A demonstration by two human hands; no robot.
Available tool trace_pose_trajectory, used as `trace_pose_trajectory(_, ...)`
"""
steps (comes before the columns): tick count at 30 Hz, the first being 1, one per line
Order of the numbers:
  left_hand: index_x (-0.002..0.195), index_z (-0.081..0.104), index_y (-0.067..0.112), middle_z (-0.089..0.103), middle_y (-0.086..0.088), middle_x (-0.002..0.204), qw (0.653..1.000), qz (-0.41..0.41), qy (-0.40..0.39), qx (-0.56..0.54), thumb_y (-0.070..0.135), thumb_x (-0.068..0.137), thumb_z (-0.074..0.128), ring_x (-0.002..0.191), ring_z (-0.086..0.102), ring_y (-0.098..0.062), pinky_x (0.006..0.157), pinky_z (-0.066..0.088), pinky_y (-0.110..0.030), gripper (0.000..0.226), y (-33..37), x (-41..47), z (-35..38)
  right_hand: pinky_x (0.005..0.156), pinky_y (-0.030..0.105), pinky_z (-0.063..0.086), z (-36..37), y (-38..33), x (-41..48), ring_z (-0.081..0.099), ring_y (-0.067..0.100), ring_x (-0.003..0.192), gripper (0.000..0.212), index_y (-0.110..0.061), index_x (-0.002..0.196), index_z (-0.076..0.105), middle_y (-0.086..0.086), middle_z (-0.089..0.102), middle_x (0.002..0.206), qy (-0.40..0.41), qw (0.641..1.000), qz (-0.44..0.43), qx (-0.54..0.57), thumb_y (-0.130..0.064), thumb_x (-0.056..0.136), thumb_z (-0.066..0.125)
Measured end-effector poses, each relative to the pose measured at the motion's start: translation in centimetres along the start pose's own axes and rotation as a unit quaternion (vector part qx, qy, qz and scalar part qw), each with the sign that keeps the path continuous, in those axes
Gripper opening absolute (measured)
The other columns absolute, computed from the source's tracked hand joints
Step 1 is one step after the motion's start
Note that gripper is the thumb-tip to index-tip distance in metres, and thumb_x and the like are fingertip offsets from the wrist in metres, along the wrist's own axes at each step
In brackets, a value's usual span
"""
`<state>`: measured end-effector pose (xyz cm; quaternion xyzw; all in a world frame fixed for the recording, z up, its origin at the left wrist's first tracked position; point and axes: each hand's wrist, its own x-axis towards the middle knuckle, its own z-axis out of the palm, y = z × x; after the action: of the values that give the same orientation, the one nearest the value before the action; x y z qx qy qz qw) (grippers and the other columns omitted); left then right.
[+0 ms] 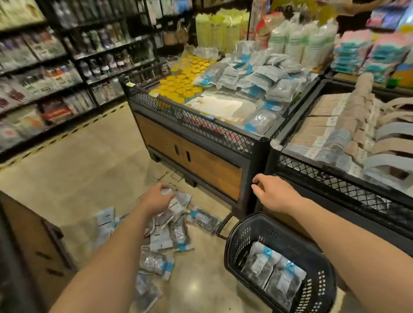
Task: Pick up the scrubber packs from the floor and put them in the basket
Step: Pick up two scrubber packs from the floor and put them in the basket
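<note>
Several clear scrubber packs [167, 235] with blue and white labels lie scattered on the beige floor at centre. My left hand [158, 197] reaches down over the far end of the pile and closes its fingers on one pack [176, 201]. A black plastic basket [319, 265] stands on the floor at lower right with two scrubber packs [271, 272] lying flat inside. My right hand [269, 192] hovers above the basket's far rim, fingers loosely curled and holding nothing.
A wood-and-mesh display bin [194, 133] full of packs and yellow-lidded jars stands just behind the pile. A second bin [345, 180] is at right. A wooden cabinet [30, 237] stands at left, stocked shelves [41, 76] behind it. A person [360, 2] stands far back.
</note>
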<state>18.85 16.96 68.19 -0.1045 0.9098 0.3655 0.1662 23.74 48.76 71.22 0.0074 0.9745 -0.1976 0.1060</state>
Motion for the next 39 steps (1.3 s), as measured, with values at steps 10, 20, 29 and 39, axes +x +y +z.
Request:
trace_pose_trajectory(10,0.111,0.058,0.015,0.058,-0.007,0.107,0.997,-0.065,0.01,-0.035,0.027,0.096,0.055,0.101,0.054,-0.025,0.089,0.044,-0.033,0.019,-12.2,5.9,-11.8,0.082,0.04,0.053,8.1,-15.3,8.2,0.061,0.021,0.091,0.029,-0.02,0.113,0.058,0.002,0.066,0.105,-0.072,0.996,-0.042,0.006,-0.039,0.1,0.04)
trace_pose_trajectory(20,0.129,0.054,0.005,0.058,-0.013,0.115,0.99,-0.139,-0.008,-0.035,0.028,0.096,0.056,0.099,0.056,-0.027,0.086,0.043,-0.033,0.041,-20.1,13.1,-14.9,0.075,0.037,0.051,14.3,-20.4,14.4,0.062,0.025,0.089,0.031,-0.014,0.121,0.054,0.008,0.067,0.109,-0.157,0.987,-0.025,0.003,-0.034,0.101,0.04)
trace_pose_trajectory(29,0.132,0.05,0.01,0.054,-0.014,0.132,0.979,-0.201,0.005,-0.019,0.028,0.096,0.055,0.11,0.055,-0.028,0.093,0.045,-0.036,0.041,-20.4,20.5,-13.5,0.074,0.035,0.048,17.1,-19.1,24.5,0.061,0.028,0.093,0.029,-0.013,0.116,0.057,0.01,0.066,0.107,-0.209,0.977,-0.007,0.04,-0.031,0.101,0.04)
trace_pose_trajectory(39,0.134,0.051,0.006,0.058,-0.016,0.129,0.962,-0.272,0.025,-0.02,0.03,0.097,0.056,0.113,0.058,-0.031,0.094,0.044,-0.033,0.045,-20.7,30.0,-11.4,0.074,0.032,0.043,19.8,-18.5,36.9,0.057,0.022,0.09,0.029,-0.013,0.12,0.053,0.006,0.064,0.105,-0.236,0.963,0.068,0.106,-0.031,0.101,0.041)
